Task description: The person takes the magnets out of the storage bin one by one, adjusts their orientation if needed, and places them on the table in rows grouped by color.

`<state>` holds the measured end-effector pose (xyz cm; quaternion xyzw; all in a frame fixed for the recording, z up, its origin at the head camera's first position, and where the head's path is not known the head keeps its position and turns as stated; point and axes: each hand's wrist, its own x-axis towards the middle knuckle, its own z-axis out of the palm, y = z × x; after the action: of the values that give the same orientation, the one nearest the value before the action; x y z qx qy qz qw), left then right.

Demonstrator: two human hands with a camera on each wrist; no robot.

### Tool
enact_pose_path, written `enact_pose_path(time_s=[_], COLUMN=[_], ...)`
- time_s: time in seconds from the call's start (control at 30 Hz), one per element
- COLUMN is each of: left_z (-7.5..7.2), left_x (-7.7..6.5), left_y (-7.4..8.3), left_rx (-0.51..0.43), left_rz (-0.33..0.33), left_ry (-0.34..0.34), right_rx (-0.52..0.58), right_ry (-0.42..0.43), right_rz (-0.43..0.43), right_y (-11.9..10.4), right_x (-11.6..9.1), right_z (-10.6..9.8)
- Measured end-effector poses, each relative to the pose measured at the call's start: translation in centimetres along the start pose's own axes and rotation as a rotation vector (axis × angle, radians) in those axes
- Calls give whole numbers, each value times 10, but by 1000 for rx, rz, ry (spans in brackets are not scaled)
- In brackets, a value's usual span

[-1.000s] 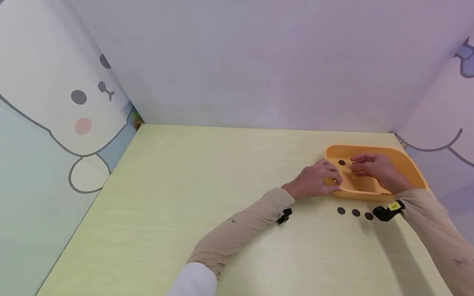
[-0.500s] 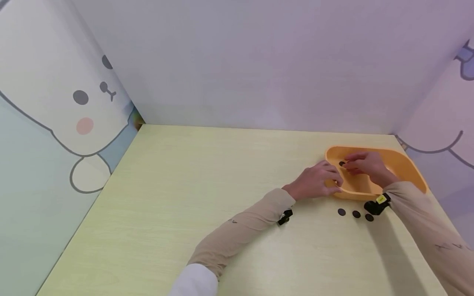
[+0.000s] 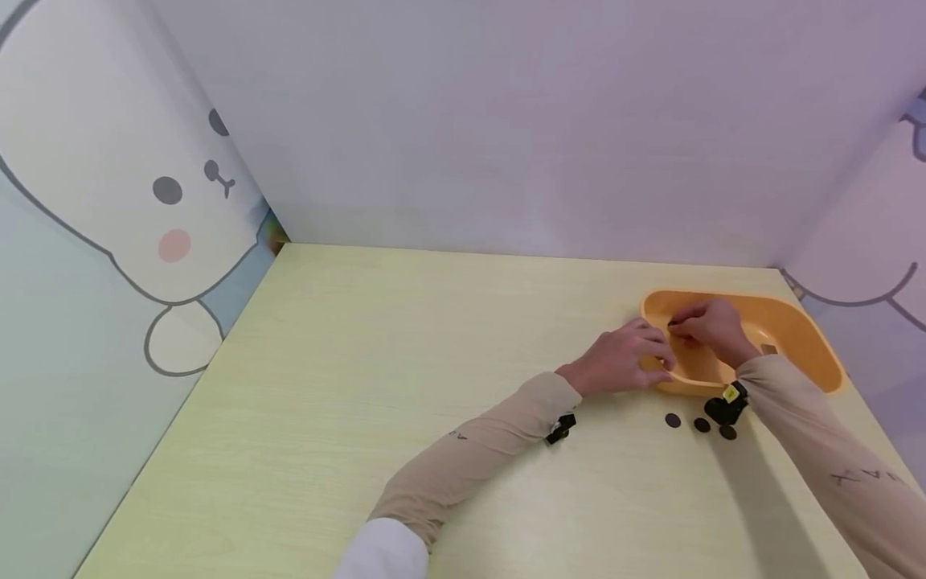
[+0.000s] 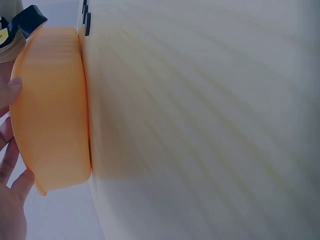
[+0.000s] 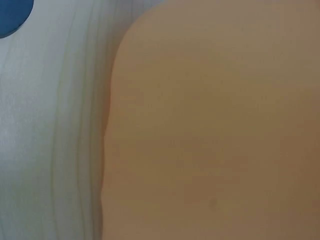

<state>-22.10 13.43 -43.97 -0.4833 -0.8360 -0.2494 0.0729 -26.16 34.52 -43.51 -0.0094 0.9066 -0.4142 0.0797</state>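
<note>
An orange plastic basin [image 3: 806,342] stands at the right of the table. My left hand [image 3: 624,355] holds its left rim, fingers curled over the edge; in the left wrist view the thumb lies against the basin's outer wall [image 4: 55,110]. Inside the basin, my right hand [image 3: 716,326] pinches a small black disc [image 3: 672,323] between thumb and fingertips, near the left end. The fingers cover most of that disc. Only the basin's wall [image 5: 210,125] and a dark disc [image 5: 12,15] at the corner show in the right wrist view.
Three dark round discs lie in a row in front of the basin: a left disc [image 3: 673,420], a middle disc [image 3: 702,425] and a right disc [image 3: 727,433]. A small brownish patch [image 3: 769,349] shows inside the basin. Walls border the pale wooden table [image 3: 434,338].
My right hand has moved left and down inside the basin, and its fingers have closed on the black disc there. The left hand has kept its hold on the rim.
</note>
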Motion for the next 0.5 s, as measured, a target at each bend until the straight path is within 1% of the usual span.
enact_pose_path(time_s=[0.5], left_z=[1], left_x=[1], left_y=[0], left_rx=[13], left_rz=[5], left_ry=[8], right_rx=[-70], right_ry=[12], right_rz=[-52], right_y=[-3], right_x=[-4], right_z=[1])
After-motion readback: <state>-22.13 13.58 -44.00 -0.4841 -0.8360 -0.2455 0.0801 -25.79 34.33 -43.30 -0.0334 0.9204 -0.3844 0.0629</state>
